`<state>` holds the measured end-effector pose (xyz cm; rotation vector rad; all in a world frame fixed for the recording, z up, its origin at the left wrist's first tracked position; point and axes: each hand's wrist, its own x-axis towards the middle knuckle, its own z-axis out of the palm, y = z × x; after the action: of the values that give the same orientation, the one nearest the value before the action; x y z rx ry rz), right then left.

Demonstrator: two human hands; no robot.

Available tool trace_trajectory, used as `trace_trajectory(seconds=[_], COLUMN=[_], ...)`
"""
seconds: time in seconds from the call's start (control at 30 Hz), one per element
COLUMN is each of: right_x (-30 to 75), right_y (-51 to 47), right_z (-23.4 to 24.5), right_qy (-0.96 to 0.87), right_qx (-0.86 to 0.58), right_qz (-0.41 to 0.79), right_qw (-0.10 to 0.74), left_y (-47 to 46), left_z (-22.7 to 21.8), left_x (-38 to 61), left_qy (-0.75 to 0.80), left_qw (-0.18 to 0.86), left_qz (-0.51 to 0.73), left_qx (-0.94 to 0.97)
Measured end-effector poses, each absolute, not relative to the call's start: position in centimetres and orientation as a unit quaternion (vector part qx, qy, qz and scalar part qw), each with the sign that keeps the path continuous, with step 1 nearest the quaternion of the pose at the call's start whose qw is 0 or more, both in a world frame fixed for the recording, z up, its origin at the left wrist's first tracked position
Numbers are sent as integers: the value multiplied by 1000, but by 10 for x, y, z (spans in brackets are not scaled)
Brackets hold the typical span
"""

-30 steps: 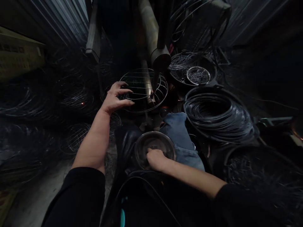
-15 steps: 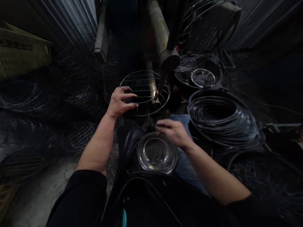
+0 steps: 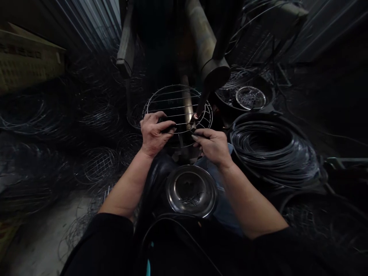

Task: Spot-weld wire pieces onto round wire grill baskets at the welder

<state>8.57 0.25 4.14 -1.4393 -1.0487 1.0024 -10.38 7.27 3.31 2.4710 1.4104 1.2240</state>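
Observation:
My left hand (image 3: 155,134) grips the near left rim of a round wire rack (image 3: 172,101), thumb and fingers closed on it. Parallel wires cross the rack, which lies between a machine's lower brass-coloured rod (image 3: 188,105) and its upper electrode arm (image 3: 202,103). Close to the rack's near right rim, my right hand (image 3: 212,147) is pinched on a small dark piece, probably a short bit of wire, at its fingertips. A shiny metal bowl (image 3: 191,209) with several short wire pieces sits on my lap below both hands.
To the right stands a tub with a large wire coil (image 3: 276,153). Behind it a dark basin (image 3: 270,96) holds a small dish (image 3: 250,98) of metal bits. Wire racks (image 3: 99,165) lie at left, near a yellow crate (image 3: 31,61).
My right hand has risen from over the bowl to the rack's near rim, fingers pinched. My left hand has moved slightly right and closed on the rack, which now sits tilted a little differently.

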Motion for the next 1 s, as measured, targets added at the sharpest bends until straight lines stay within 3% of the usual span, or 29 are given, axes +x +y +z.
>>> trace_trajectory(seconds=[0.33, 1.0], right_x=[88, 85], right_y=[9, 27], right_z=[37, 42], right_qy=[-393, -376], right_qx=[-614, -611], right_qz=[371, 366], right_qw=[575, 592], left_y=[82, 102], left_z=[35, 39], left_x=[-94, -90], left_qy=[454, 462], left_qw=[48, 45], left_qz=[397, 388], left_qx=[796, 797])
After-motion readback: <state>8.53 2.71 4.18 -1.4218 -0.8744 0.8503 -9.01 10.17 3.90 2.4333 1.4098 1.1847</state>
